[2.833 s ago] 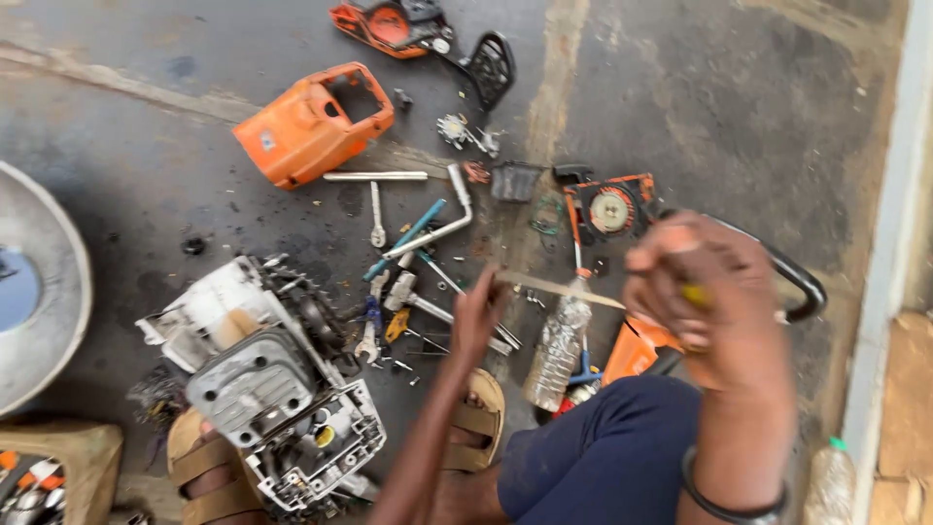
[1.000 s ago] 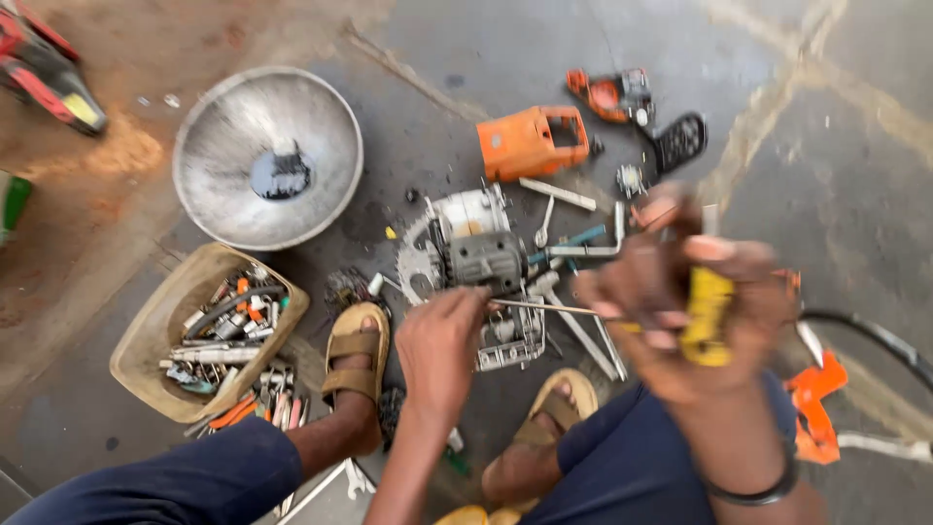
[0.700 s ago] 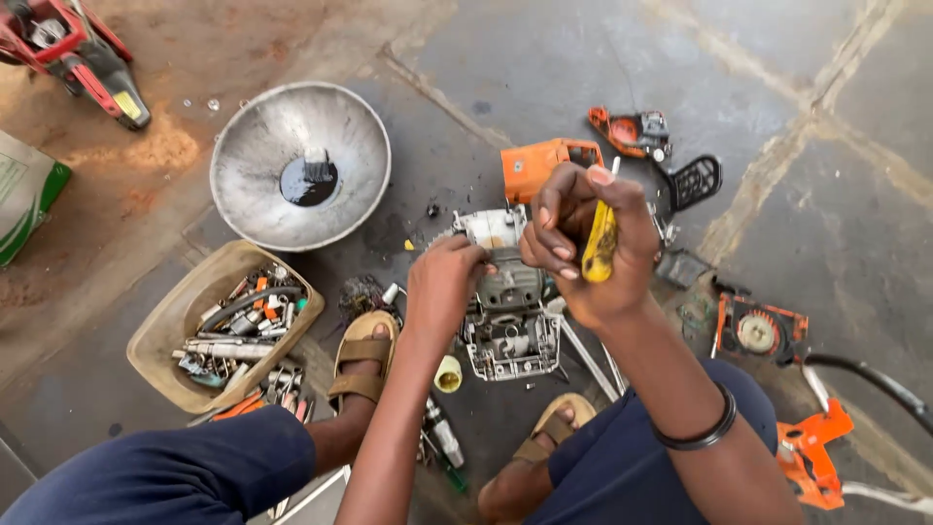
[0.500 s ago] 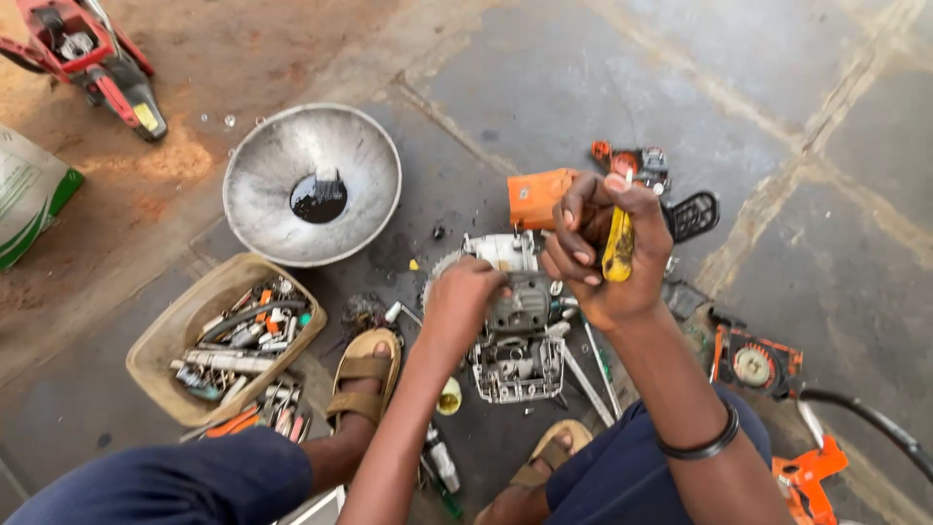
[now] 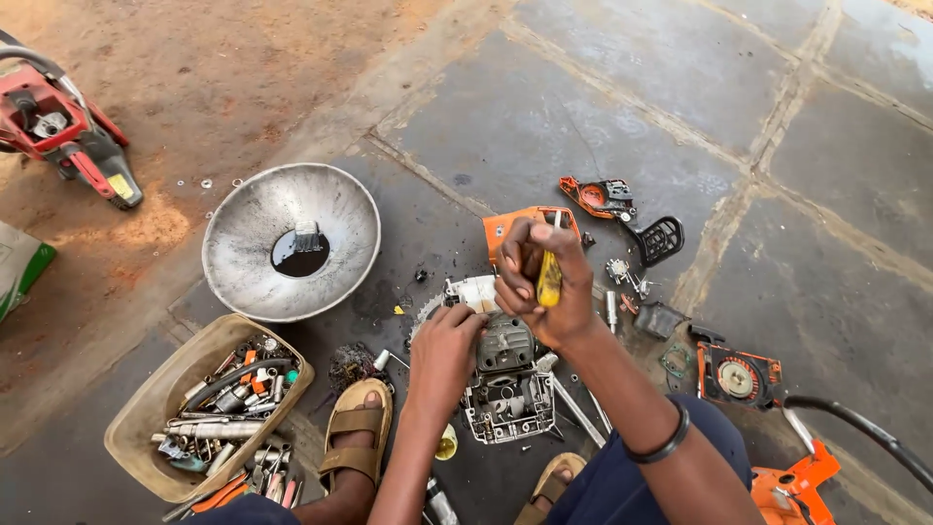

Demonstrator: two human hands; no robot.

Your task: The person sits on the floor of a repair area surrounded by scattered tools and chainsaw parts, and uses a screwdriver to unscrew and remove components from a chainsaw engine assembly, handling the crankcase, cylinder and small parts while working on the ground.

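A: Where's the engine?
B: On the dark slab, between 2 sandals. The left hand presses on its left side, fingers curled against it.
A: And the right hand?
B: Clamped on a yellow screwdriver, now directly over the engine; 1 second ago it was off to the right. It looks ready to work a screw.
A: Around it?
B: Orange cover behind, metal bowl left, parts basket toward the slab's near-left edge.

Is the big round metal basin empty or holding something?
Holding something: the round metal basin has a small pool of dark liquid at its bottom, with a brush lying in it.
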